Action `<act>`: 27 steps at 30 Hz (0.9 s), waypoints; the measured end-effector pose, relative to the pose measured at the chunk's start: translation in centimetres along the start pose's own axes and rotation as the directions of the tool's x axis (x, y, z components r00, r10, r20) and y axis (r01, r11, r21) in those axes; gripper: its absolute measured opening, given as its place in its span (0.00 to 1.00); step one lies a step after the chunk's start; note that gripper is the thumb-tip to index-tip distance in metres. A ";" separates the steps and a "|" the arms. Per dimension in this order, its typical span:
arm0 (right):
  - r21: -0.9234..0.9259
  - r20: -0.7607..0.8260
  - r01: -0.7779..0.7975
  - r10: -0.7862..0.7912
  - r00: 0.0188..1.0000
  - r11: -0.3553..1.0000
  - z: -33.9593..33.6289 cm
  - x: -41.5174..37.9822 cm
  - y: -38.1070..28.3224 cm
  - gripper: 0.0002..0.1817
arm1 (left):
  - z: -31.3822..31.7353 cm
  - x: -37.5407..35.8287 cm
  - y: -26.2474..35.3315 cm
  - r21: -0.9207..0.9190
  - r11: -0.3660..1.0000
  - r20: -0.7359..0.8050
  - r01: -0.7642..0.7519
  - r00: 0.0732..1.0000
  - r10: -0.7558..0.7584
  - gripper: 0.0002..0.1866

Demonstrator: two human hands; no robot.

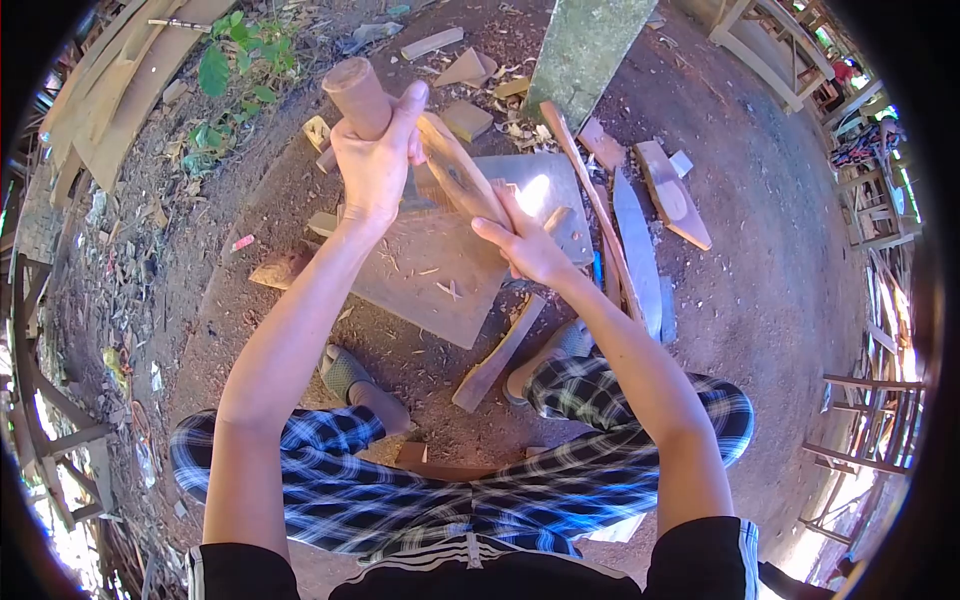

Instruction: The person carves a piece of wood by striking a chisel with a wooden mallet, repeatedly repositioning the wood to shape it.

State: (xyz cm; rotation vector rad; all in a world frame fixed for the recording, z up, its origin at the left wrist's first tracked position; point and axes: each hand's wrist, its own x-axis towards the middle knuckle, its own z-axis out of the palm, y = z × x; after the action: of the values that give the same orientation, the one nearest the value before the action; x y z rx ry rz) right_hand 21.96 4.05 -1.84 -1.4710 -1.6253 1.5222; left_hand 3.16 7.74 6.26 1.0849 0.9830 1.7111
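Observation:
My left hand is closed round a thick cylindrical wooden piece, whose flat round end sticks out above my fist; the part inside the fist is hidden. In my right hand is a long, narrow carved piece of wood, slanting up to the left with its far end close to my left fingers. My right fingers wrap its near end. Both hands are above a low wooden board scattered with shavings. Bright glare falls on a grey surface beside the right hand.
A long wooden strip and a grey blade-shaped piece lie on the right. A shaped wooden piece rests between my feet. Offcuts and an upright greenish slab are beyond; a leafy plant grows at left.

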 end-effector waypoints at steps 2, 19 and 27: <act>0.008 -0.040 -0.005 0.006 0.999 1.000 0.2 0.2 0.4 0.45 | -0.1 0.2 0.1 0.063 0.998 -0.007 -0.029 1.000 0.030 0.16; -0.063 -0.019 -0.020 0.019 1.000 0.998 0.2 -0.1 -0.3 0.48 | -1.0 -0.4 -0.6 0.098 0.995 -0.037 -0.034 0.999 0.038 0.15; -0.094 -0.014 -0.029 0.028 1.000 0.995 -0.7 1.0 -1.0 0.49 | -0.6 0.3 -2.0 0.179 0.984 -0.109 -0.018 0.993 0.038 0.12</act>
State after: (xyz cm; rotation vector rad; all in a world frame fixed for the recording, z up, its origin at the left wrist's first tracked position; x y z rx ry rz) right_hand 21.85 5.40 -1.10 -1.5561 -1.6967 1.4663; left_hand 3.02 8.53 4.31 1.1303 1.2162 1.7482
